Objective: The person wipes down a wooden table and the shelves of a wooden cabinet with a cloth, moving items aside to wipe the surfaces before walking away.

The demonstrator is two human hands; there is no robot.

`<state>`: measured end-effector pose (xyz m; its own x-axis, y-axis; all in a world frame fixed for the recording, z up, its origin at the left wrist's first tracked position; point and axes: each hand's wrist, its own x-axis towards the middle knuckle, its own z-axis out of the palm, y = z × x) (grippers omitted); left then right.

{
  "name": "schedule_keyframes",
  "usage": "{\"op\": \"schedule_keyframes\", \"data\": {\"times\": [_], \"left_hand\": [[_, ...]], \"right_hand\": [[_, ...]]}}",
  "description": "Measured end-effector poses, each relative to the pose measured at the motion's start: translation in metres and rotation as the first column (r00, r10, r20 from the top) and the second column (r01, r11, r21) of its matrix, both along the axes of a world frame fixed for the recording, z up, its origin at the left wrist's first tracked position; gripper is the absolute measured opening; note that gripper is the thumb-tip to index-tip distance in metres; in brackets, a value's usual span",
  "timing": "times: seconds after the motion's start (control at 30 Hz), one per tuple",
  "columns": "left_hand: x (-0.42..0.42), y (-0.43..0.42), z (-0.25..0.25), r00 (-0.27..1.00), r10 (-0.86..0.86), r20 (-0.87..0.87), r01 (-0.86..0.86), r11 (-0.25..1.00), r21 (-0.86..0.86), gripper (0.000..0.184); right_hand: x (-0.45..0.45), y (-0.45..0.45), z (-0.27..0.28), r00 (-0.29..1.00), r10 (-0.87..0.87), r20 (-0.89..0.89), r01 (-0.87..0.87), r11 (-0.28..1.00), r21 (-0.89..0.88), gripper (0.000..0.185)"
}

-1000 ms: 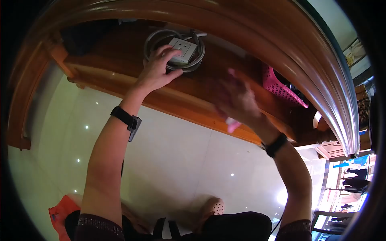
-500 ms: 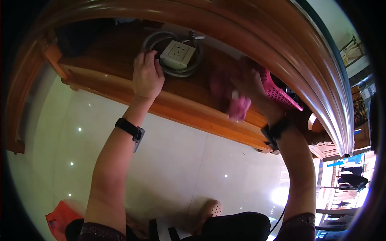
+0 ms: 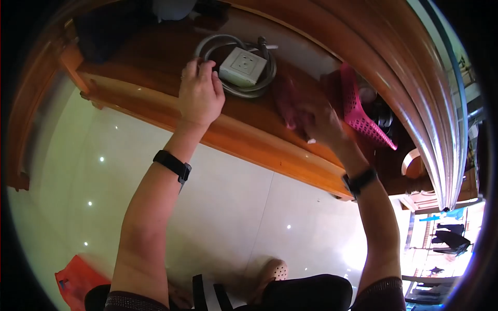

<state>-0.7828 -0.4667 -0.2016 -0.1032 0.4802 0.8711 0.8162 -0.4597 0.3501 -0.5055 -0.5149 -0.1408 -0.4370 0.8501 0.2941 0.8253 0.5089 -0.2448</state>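
Your right hand [image 3: 322, 123] grips a bunched pink cloth [image 3: 289, 103] low over the wooden shelf [image 3: 155, 70], apparently bunched to fit your palm. Your left hand [image 3: 201, 96] curls at the left side of the coiled cable [image 3: 248, 93], perhaps steadying it; whether it grips is unclear. The socket box [image 3: 243, 67] sits within the coil. Rightward stands a pink basket [image 3: 363, 123]. Below spreads pale tiled floor [image 3: 223, 207]; clothes [image 3: 451, 239] hang far right.

Includes one left hand [image 3: 201, 96] and one right hand [image 3: 324, 124], two black wristbands [image 3: 171, 165], one pink cloth [image 3: 288, 102], one pale socket box [image 3: 242, 66], one coiled grey cable [image 3: 272, 74], one pink basket [image 3: 351, 96], one wooden shelf [image 3: 140, 67], one perforated clog [image 3: 275, 270] in plain view, and one red item [image 3: 78, 280] at lower left.
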Motion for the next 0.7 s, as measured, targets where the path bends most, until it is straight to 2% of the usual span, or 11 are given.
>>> {"op": "schedule_keyframes", "data": {"times": [0.07,0.13,0.27,0.33,0.4,0.47,0.5,0.57,0.6,0.63,0.7], "left_hand": [[0.002,-0.001,-0.002,1.0,-0.001,0.015,0.001,0.999,-0.054,0.018],[0.002,0.0,-0.001,1.0,-0.002,0.027,0.004,0.998,-0.063,0.018],[-0.002,-0.001,0.001,0.999,-0.036,-0.015,0.035,0.998,-0.058,0.019],[-0.006,0.001,0.001,0.997,-0.066,-0.028,0.064,0.996,-0.059,0.02],[-0.02,0.009,0.002,0.995,-0.095,0.018,0.096,0.995,-0.027,0.019],[-0.052,0.015,0.001,0.983,0.18,-0.025,-0.181,0.972,-0.149,0.019],[-0.059,0.023,-0.011,0.983,0.178,-0.042,-0.181,0.978,-0.103,0.018],[-0.045,0.012,-0.004,0.976,0.208,-0.06,-0.215,0.966,-0.144,0.011],[-0.044,0.012,-0.003,0.982,0.187,-0.035,-0.19,0.966,-0.173,0.009],[-0.043,0.013,-0.004,0.98,0.199,0.013,-0.196,0.971,-0.138,0.007],[-0.043,0.011,-0.004,0.985,0.173,0.026,-0.168,0.976,-0.141,0.009]], "right_hand": [[-0.01,-0.02,0.021,0.995,-0.09,0.036,0.093,0.989,-0.113,0.024],[-0.024,-0.024,0.035,0.979,-0.161,-0.125,0.113,0.938,-0.327,0.032],[-0.074,-0.031,0.014,0.97,-0.241,-0.035,0.211,0.903,-0.375,0.04],[-0.057,-0.028,-0.007,0.99,0.069,-0.127,-0.058,0.995,0.086,0.043],[-0.013,-0.048,0.003,0.999,-0.016,-0.039,0.02,0.995,0.101,0.043],[0.067,-0.058,-0.003,0.916,-0.391,-0.095,0.38,0.918,-0.111,0.04],[0.081,-0.066,-0.004,0.795,-0.537,-0.282,0.505,0.843,-0.184,0.036],[0.109,-0.056,-0.012,0.788,-0.515,-0.337,0.568,0.82,0.075,0.043],[0.06,-0.057,0.008,0.664,-0.495,-0.56,0.399,0.868,-0.295,0.041],[0.057,-0.052,-0.011,0.904,-0.34,-0.259,0.32,0.94,-0.116,0.039],[0.052,-0.041,-0.05,0.893,-0.111,0.436,-0.068,0.925,0.375,0.036]]}}
